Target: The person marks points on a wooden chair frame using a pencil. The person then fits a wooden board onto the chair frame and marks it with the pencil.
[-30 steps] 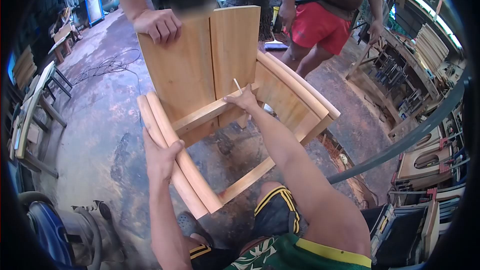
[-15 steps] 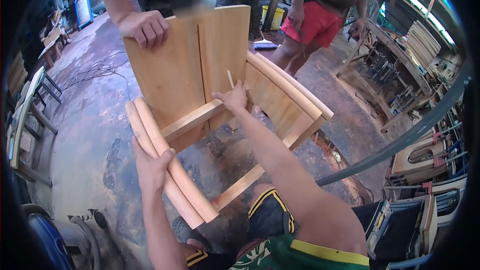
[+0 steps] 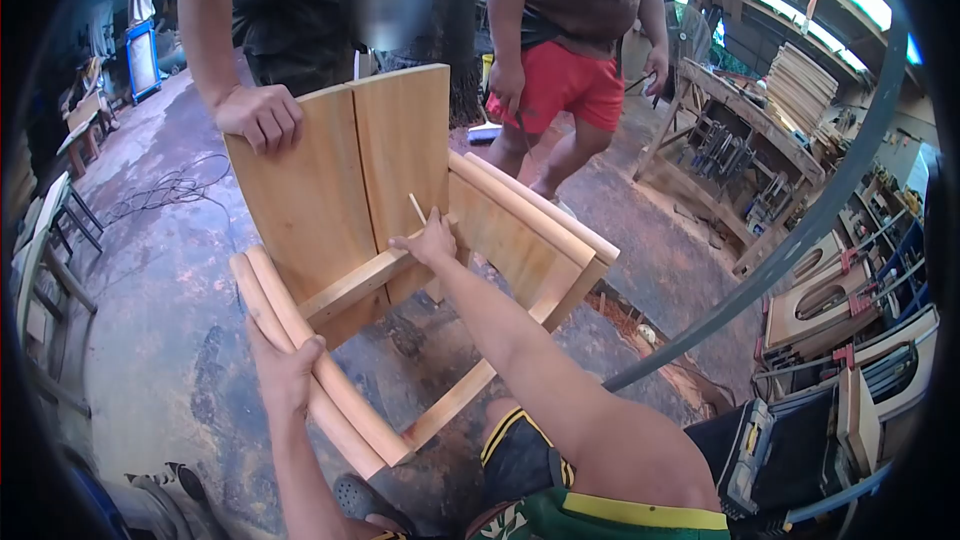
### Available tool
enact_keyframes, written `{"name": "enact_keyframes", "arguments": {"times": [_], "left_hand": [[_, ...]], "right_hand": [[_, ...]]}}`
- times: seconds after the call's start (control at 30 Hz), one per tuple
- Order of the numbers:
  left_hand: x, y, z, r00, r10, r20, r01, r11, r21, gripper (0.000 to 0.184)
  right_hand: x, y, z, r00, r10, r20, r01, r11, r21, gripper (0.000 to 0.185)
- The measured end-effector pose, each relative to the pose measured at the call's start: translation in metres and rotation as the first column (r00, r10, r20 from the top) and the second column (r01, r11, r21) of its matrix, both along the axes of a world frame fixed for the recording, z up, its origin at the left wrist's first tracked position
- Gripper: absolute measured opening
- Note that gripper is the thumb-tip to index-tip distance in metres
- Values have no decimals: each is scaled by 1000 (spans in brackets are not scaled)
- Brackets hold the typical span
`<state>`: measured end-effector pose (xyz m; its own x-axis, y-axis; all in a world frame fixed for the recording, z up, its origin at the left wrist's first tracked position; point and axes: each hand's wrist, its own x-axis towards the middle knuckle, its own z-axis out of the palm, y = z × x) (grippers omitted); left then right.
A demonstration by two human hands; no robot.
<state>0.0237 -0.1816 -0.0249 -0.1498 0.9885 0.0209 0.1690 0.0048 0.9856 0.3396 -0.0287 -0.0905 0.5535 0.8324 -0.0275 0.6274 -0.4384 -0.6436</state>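
A wooden chair frame stands in front of me, with a tall two-board backrest [image 3: 300,175] at its far side. My left hand [image 3: 285,372] is wrapped over the rounded double armrest [image 3: 345,402] on the left, thumb on top. Reaching inside the frame, my right hand [image 3: 432,242] rests at the right end of the cross rail [image 3: 350,288], against the backrest. A thin pale pencil [image 3: 416,207] sticks up from its fingers. Another person's hand [image 3: 262,118] grips the backrest's top left corner. The right armrest [image 3: 535,208] runs beside my right forearm.
A second person in red shorts [image 3: 570,90] stands behind the chair. A dark hose or band [image 3: 740,300] arcs across the right side. Clamps and a workbench [image 3: 750,115] are at right, a bench [image 3: 45,260] at left, and cables [image 3: 175,185] on the floor.
My view has shifted up and to the right, so the chair appears lower and further left. Both my hands keep their places on it. The person in red shorts shows more fully.
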Motion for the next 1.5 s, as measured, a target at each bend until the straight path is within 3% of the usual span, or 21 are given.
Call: {"name": "enact_keyframes", "arguments": {"times": [0.43, 0.63, 0.83, 0.97, 1.07, 1.17, 1.23, 1.27, 1.3, 1.33, 1.4, 1.5], "left_hand": [[0, 1, 3, 1000, 5, -6, -5, 999, 36, 117], [1, -1, 5, 991, 45, -125, -41, 999, 29, 118], [1, 2, -1, 1000, 22, -19, -21, 999, 29, 117], [2, 0, 3, 999, 18, -36, -17, 1000, 6, 116], [2, -1, 6, 999, 16, -52, -15, 1000, 9, 116], [-2, 1, 0, 994, 31, -100, -27, 998, 50, 116], [-3, 8, -17, 989, 62, -135, -48, 994, 102, 116], [-1, 5, -9, 990, 62, -125, -51, 994, 93, 115], [-1, 2, -9, 996, 39, -86, -34, 998, 62, 115], [-1, 3, -8, 999, 15, -45, -14, 999, 41, 115], [-3, 10, -14, 1000, 17, -26, -16, 998, 54, 115], [0, -1, 10, 998, -42, 46, 41, 999, 11, 115]], "right_hand": [[-6, -14, 1, 998, 56, 18, -56, 997, 46, 133], [-4, -1, -6, 999, 22, 46, -27, 993, 111, 138], [-7, -4, 2, 1000, 19, 12, -20, 998, 61, 140], [-2, 2, -11, 999, 19, 31, -21, 997, 70, 142], [-4, 1, -18, 985, -33, 172, 10, 992, 128, 128], [24, 7, -6, 977, 207, 57, -214, 919, 332, 90], [34, 30, 20, 985, 172, -24, -143, 882, 449, 49], [30, 46, 41, 958, 286, -27, -168, 634, 754, 34], [22, 41, 92, 938, 231, 259, -346, 563, 750, 30], [5, 35, 138, 916, 226, 331, -401, 480, 780, 29], [-12, 43, 202, 851, 321, 414, -523, 464, 715, 31], [-26, 53, 252, 791, 392, 469, -587, 703, 402, 32]]}}
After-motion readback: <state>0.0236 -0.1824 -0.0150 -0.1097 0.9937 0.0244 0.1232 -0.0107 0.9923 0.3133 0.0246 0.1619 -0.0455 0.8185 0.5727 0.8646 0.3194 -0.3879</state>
